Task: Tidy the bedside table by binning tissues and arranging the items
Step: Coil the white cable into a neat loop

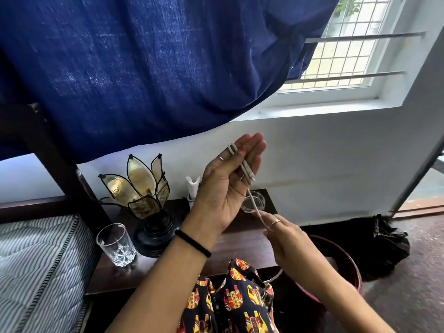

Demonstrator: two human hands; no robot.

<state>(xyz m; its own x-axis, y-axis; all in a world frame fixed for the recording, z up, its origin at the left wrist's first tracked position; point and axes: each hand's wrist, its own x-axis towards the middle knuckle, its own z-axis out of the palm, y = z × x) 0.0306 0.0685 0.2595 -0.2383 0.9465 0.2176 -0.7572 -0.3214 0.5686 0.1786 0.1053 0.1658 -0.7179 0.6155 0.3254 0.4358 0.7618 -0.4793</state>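
- One white cable point(249, 188), held above the bedside table point(240, 239): we see it folded over the left hand point(225, 186), a loop at the fingers and plug ends lying along the palm, with a free length running down to the right hand point(286, 234).
- Left hand: raised, palm toward us, fingers nearly straight and together, thumb tucked against the cable loop.
- Right hand: lower, fingertips pinched on the cable's trailing length.
- Tabletop items, outward: a clear faceted dish point(254, 201) behind the hands, a white holder with tissue point(193, 188), a petal-shaped lamp point(144, 188) on a dark base, a cut-glass tumbler point(117, 243) near the front left corner.
- Beside the table: a dark red bin point(346, 260); farther off, a black bag point(389, 241) on the floor.
- Progress, as we judge it: no loose tissues show on the table; the cable is mid-coil, and placing it and ordering the items remain.
- Writing or brands: none legible.
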